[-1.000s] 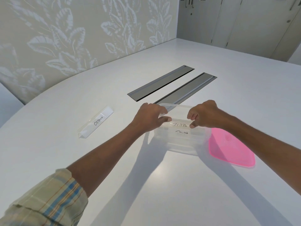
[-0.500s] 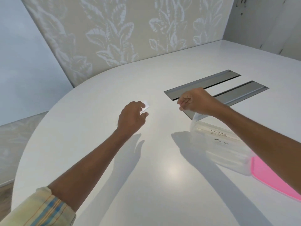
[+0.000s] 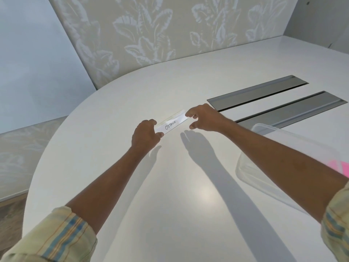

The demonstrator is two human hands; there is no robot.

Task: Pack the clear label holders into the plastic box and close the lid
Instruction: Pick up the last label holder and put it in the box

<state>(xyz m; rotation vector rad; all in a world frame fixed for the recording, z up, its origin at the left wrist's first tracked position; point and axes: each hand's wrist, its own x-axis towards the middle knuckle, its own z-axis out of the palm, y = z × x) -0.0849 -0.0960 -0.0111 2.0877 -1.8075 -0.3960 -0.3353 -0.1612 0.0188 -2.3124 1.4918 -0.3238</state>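
Note:
A clear label holder with a white card reading OSTRICH lies on the white table, aslant. My left hand grips its near left end. My right hand pinches its far right end with thumb and fingers. The clear plastic box stands at the right, mostly hidden behind my right forearm; its contents cannot be seen. A sliver of the pink lid shows at the right edge beyond that arm.
Two grey metal cable-slot covers are set flush in the table behind my right hand. The table's curved edge runs along the left, with a patterned wall behind it.
Both hands left the box and moved left to the OSTRICH holder; the left hand took its near end, then the right hand closed on the far end. The view swung left.

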